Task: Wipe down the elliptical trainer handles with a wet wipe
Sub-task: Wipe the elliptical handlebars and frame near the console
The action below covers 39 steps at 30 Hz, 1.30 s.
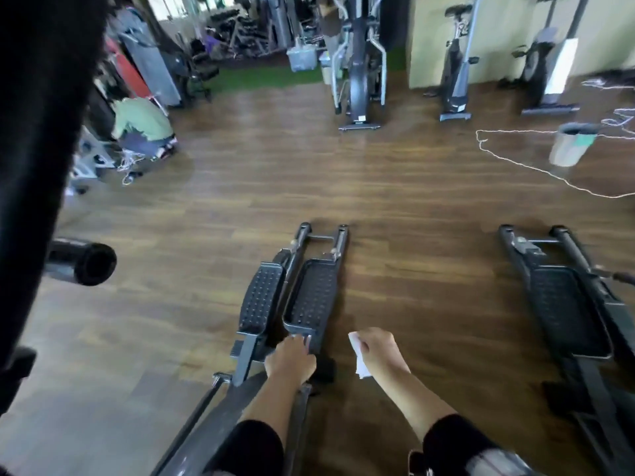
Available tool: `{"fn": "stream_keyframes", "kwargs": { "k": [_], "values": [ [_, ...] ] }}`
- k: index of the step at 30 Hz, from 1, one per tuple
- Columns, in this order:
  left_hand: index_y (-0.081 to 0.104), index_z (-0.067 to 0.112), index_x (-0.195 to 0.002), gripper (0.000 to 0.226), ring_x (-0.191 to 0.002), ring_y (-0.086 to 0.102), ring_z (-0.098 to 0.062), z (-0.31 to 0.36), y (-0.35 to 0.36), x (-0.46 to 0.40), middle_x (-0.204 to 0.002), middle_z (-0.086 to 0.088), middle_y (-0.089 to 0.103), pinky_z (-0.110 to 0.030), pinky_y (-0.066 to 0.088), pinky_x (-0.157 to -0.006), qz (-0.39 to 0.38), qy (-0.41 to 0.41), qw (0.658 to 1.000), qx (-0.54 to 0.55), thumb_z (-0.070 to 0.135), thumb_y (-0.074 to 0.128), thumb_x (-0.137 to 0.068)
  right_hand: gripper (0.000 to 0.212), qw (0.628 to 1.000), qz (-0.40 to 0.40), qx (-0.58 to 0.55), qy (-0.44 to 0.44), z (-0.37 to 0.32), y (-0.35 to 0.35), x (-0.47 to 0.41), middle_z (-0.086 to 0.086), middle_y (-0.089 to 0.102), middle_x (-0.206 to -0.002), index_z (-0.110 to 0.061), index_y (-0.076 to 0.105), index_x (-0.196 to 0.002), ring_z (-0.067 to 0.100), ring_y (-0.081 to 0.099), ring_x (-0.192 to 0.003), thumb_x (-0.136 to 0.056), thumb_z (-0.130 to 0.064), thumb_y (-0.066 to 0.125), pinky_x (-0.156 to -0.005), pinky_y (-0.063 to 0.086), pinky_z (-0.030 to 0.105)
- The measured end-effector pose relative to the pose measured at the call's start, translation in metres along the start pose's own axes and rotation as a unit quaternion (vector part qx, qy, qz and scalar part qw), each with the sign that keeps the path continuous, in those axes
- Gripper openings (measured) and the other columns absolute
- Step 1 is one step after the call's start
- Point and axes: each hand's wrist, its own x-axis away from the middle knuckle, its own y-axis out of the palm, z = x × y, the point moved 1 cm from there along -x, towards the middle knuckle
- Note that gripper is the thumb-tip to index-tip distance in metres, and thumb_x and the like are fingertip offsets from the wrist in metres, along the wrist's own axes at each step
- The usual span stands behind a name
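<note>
A white wipe (357,359) is held crumpled in the right hand (379,352), above the floor (395,201) just right of the trainer (302,304). The left hand (290,360) is laid at the near end of the right pedal (314,297), fingers curled; whether anything is gripped cannot be told. The handles are not clearly seen; a dark blurred shape (37,132) fills the left edge.

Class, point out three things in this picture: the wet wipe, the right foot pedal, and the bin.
wet wipe (357,352): head view, its white middle.
right foot pedal (314,297): head view, its studded tread.
bin (570,146): head view, its outer wall.
</note>
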Motion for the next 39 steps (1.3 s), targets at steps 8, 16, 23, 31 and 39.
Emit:
{"fn": "stream_keyframes", "kwargs": {
  "k": [8,16,23,31,39],
  "values": [
    [0.048,0.018,-0.123,0.035,-0.115,0.056,-0.029,0.037,-0.033,-0.055,-0.129,-0.005,0.056,-0.039,0.048,-0.087,0.087,-0.151,0.981,0.090,0.032,0.046,-0.091,0.036,0.989,-0.086,0.030,-0.115,-0.028,-0.051,-0.123,0.014,0.062,-0.064,0.001,0.059,-0.061,0.025,0.060,-0.064,-0.093,-0.010,0.049,-0.063,0.049,0.030],
    [0.040,0.019,-0.138,0.046,-0.120,0.053,-0.027,0.018,-0.067,-0.085,-0.136,-0.003,0.051,-0.040,0.047,-0.089,0.136,-0.294,0.938,0.128,0.028,0.047,-0.093,0.021,0.958,-0.185,0.043,-0.215,-0.099,-0.032,-0.206,0.024,0.067,-0.099,0.013,0.063,-0.095,0.033,0.063,-0.093,-0.090,-0.003,0.052,-0.085,0.048,0.038],
    [0.044,0.019,-0.132,0.039,-0.121,0.052,-0.026,-0.024,-0.089,-0.124,-0.135,-0.003,0.052,-0.037,0.043,-0.088,0.155,-0.399,0.884,0.187,0.030,0.044,-0.095,0.025,0.928,-0.277,0.047,-0.245,-0.153,0.017,-0.267,0.025,0.067,-0.095,0.012,0.065,-0.097,0.033,0.061,-0.094,-0.093,-0.005,0.048,-0.066,0.046,0.017],
    [0.037,0.022,-0.141,0.051,-0.129,0.047,-0.023,-0.049,-0.101,-0.118,-0.142,0.000,0.046,-0.038,0.041,-0.098,0.174,-0.513,0.803,0.249,0.034,0.045,-0.093,0.015,0.845,-0.340,0.105,-0.400,-0.206,0.070,-0.289,0.032,0.064,-0.086,0.018,0.060,-0.084,0.036,0.059,-0.088,-0.082,0.004,0.053,-0.079,0.046,0.044],
    [0.039,0.021,-0.142,0.053,-0.127,0.049,-0.023,-0.065,-0.117,-0.092,-0.145,-0.001,0.045,-0.038,0.045,-0.097,0.277,-0.648,0.633,0.320,0.032,0.046,-0.091,0.010,0.703,-0.440,0.086,-0.552,-0.276,0.138,-0.286,0.020,0.068,-0.081,0.008,0.065,-0.081,0.030,0.062,-0.082,-0.082,0.002,0.057,-0.073,0.048,0.039]
  ]
}}
